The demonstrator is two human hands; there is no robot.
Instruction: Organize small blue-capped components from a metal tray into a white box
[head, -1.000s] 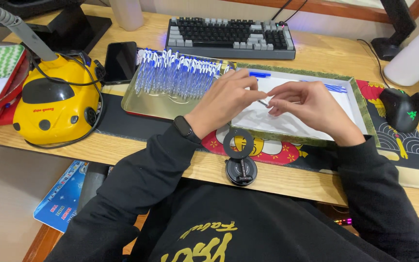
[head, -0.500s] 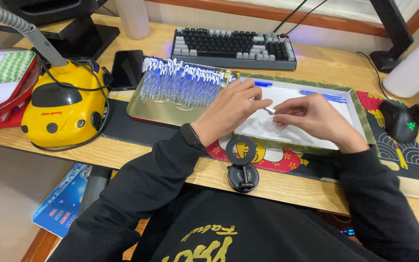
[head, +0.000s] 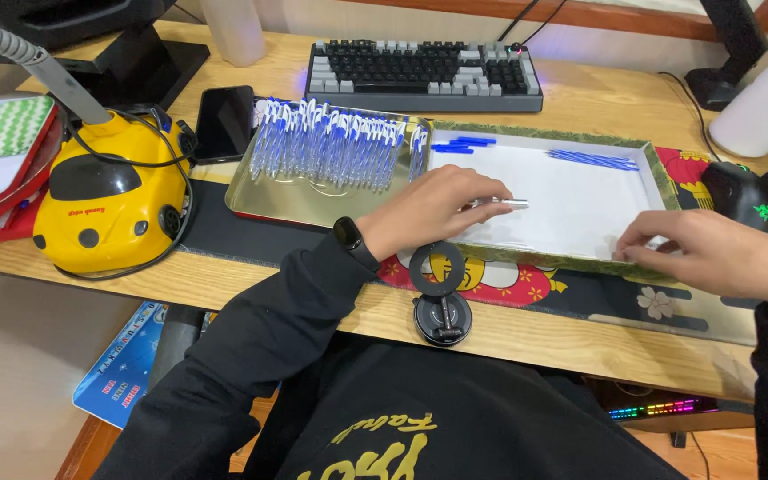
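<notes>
My hands have drawn apart since a moment ago: then they worked close together over the middle of the white-lined tray, and now my right hand (head: 713,253) has gone out to the tray's near right corner while my left stays near the centre.

From the head camera, my left hand (head: 433,212) is curled, its fingers pinching a short silvery pen part (head: 507,204) that pokes out to the right over the white lining. My right hand lies knuckles up, fingers bent and pressed together at the green rim of the white-lined tray (head: 571,133); I cannot tell whether they hold anything. Loose blue pen pieces (head: 593,159) lie along the tray's far side. Just left of it, a metal tray (head: 286,203) carries a row of blue-and-white pens (head: 335,142). Beyond both is a keyboard (head: 424,73); a yellow desk lamp base (head: 108,196) stands far left, a black mouse (head: 740,196) far right.
</notes>
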